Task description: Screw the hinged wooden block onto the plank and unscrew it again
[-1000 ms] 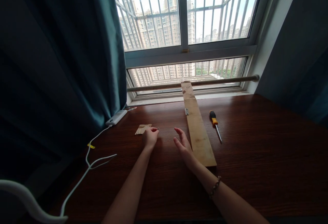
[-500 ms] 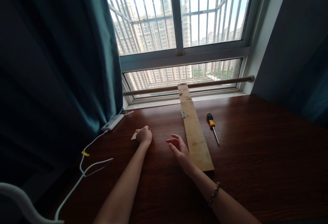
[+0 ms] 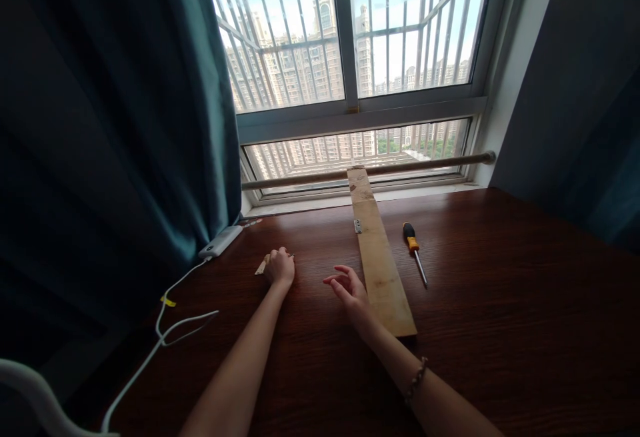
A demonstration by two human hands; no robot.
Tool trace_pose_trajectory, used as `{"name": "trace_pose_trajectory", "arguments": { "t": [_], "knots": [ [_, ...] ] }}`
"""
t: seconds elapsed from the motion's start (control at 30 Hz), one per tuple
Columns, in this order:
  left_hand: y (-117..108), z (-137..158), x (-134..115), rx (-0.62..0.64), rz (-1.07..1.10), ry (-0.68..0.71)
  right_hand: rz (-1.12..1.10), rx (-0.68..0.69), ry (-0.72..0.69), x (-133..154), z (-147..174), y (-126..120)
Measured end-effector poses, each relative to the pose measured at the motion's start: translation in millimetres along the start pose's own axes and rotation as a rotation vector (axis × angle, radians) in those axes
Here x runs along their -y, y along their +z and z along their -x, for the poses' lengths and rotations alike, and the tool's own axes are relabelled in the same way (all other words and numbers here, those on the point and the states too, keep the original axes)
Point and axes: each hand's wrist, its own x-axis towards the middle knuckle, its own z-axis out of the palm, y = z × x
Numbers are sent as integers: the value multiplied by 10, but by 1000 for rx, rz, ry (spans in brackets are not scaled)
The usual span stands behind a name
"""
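Observation:
My left hand (image 3: pixel 281 267) is closed and rests over a small pale piece (image 3: pixel 261 266), perhaps card or paper. A tiny dark bit shows at its fingertips, too small to name. My right hand (image 3: pixel 349 290) is open, fingers slightly curled and apart, with nothing in it. It hovers at the left edge of a long wooden board (image 3: pixel 384 270). The board lies lengthwise toward the window, and a small metal hinge (image 3: pixel 357 226) sits at its left edge. To the right of the board lies a screwdriver (image 3: pixel 413 244) with a black and yellow handle, its tip toward me.
All of this is on a dark reddish wooden tabletop (image 3: pixel 500 304). A white power strip (image 3: pixel 220 242) with a white cable (image 3: pixel 156 320) lies at the left by a blue curtain (image 3: pixel 200 124). A horizontal rail (image 3: pixel 425 165) crosses in front of the barred window.
The view has tilted slightly. My left hand has turned a little, and less of the pale piece shows beside it. My right hand stays nearly where it was, still open.

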Motion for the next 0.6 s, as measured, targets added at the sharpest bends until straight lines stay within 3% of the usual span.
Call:
{"name": "trace_pose_trajectory", "arguments": {
  "t": [0.1,0.23,0.37,0.5,0.6],
  "knots": [
    [11,96,-175,-26,204,71,-6,2,-2,36,20,16],
    [74,261,-624,59,685,95,63,35,-30,232,81,50],
    [144,386,-1178,253,1280,-79,198,39,-45,670,-45,-16],
    [187,425,-1616,386,1717,-277,408,-41,-106,1235,-482,-329],
    [223,400,-1786,512,1976,-373,825,-321,-146,1485,-870,-715]
  ]
}}
